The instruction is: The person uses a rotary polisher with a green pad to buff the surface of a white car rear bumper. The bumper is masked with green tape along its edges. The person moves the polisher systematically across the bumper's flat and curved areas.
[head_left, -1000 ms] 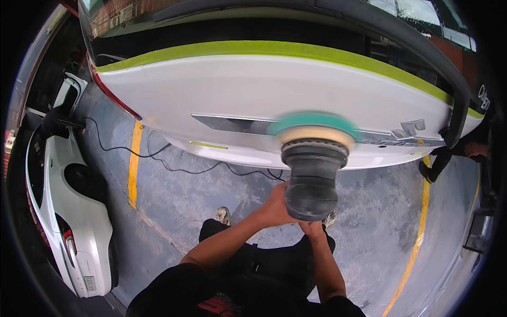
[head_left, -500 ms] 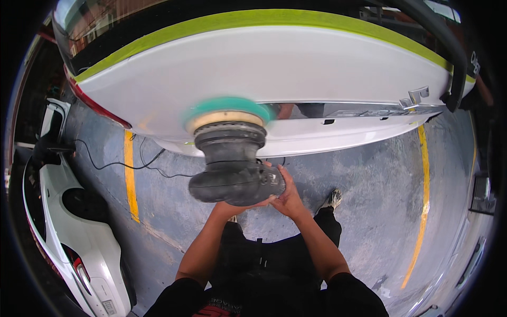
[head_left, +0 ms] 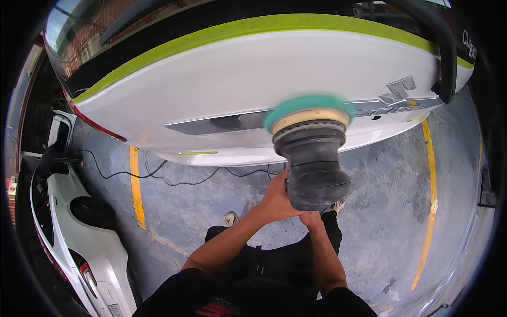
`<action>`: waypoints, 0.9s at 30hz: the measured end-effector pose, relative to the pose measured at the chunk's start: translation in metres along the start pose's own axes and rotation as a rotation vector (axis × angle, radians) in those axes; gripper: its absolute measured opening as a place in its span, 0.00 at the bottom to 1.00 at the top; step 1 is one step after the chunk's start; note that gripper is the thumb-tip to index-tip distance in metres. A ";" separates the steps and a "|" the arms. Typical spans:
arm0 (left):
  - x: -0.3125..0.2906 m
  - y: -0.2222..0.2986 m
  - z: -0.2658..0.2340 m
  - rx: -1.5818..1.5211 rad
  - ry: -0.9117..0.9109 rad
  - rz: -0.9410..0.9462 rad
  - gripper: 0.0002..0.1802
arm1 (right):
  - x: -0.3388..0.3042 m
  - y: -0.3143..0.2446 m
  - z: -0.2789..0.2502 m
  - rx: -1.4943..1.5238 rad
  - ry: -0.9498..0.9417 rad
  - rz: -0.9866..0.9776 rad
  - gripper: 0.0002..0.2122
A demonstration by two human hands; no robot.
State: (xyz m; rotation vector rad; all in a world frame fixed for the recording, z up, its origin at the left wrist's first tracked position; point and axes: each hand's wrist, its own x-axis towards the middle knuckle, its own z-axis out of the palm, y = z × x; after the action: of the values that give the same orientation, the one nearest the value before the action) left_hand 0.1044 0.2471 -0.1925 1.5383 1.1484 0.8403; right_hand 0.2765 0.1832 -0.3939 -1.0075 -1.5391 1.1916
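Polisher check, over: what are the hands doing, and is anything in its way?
Left hand and right hand grip polisher. Green pad against white car panel. Black cable trails on floor, apart from pad.

head view | from above, facing down | close over polisher [head_left: 311,158] | fisheye

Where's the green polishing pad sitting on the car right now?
In the head view the green pad of the polisher is pressed on the white car panel, right of centre, over the chrome strip, just left of the emblem.
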 end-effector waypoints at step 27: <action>0.035 -0.002 0.071 -0.050 -0.132 0.075 0.29 | 0.022 -0.044 -0.048 0.624 0.116 0.198 0.50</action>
State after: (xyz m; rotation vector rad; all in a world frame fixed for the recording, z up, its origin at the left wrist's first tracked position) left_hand 0.1798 0.2591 -0.2143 1.5791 0.9722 0.7992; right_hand 0.3143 0.2066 -0.3418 -0.7938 -0.8923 1.5872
